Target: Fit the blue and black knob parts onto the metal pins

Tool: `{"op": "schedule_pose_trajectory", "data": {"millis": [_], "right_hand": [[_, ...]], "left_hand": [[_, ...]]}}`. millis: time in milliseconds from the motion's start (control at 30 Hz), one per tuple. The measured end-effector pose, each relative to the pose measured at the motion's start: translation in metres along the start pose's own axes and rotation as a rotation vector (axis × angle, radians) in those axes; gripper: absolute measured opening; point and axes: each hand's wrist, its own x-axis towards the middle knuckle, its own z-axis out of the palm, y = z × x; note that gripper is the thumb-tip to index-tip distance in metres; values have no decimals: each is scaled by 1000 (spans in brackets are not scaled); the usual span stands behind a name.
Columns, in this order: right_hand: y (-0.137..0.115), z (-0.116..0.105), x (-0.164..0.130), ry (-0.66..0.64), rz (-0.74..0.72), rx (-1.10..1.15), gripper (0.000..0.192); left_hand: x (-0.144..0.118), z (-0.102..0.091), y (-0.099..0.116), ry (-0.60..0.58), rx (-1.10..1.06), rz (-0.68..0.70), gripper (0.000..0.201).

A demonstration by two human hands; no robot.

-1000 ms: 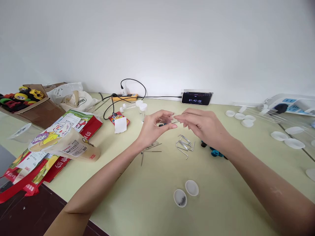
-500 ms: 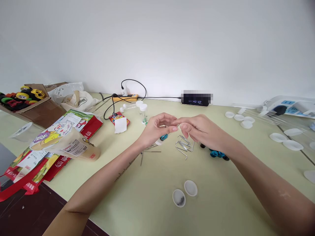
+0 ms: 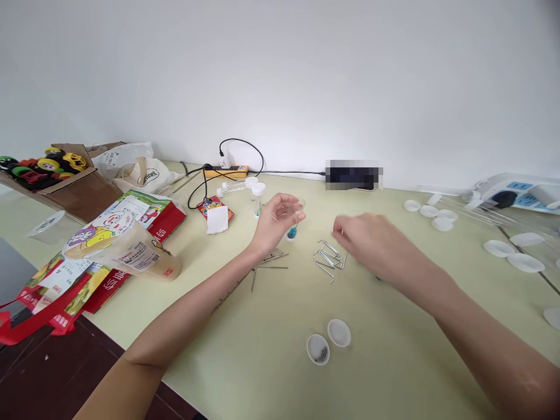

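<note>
We see a pale green bench (image 3: pixel 245 361); nearest, two small white caps (image 3: pixel 328 341). Further in, our right hand (image 3: pixel 365 239), blurred, grip unclear, hovers just over the bent metal pins (image 3: pixel 328 259). Our left hand (image 3: pixel 277 219) pinches a clear tube (image 3: pixel 294 224) with blue in its bottom, raised above the bench. Behind: power strip (image 3: pixel 225 171), toy box (image 3: pixel 56 175), plain white wall (image 3: pixel 280 76).

Right hand (image 3: pixel 365 236) motion-blurred; phone (image 3: pixel 353 175) screen unreadable; cup (image 3: pixel 318 349) contents indistinct.
</note>
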Motion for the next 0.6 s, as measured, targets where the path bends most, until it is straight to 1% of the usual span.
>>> {"op": "schedule_pose_trajectory", "data": {"millis": [33,67,167,233,300,400,433,500,567,600], "right_hand": [[0,8,-3,-67,-94,-78,26],[-1,17,-6,-107,-170,-123,27],[-9,38,-14,-193,-285,-201,25],[-17,46,-18,-211,-327,-225,26],[-24,49,-21,-237,-317,-234,29],[-28,50,-25,-220,-315,-191,32],[-28,50,-25,-197,-332,-161,32],[-24,48,-24,-159,-346,-54,31],[-18,44,-17,-174,-288,114,28],[-15,40,-12,-211,-235,229,27]], "left_hand": [[1,0,-5,17,7,4,33],[0,0,-9,31,16,8,33],[-2,2,-20,75,66,12,34],[-3,4,-23,91,118,24,37],[-3,4,-23,91,186,40,40],[-7,3,-12,94,344,75,47],[-12,3,-6,96,412,101,50],[-31,4,8,106,540,195,48],[-61,7,21,125,556,274,45],[-78,9,26,142,550,285,44]]}}
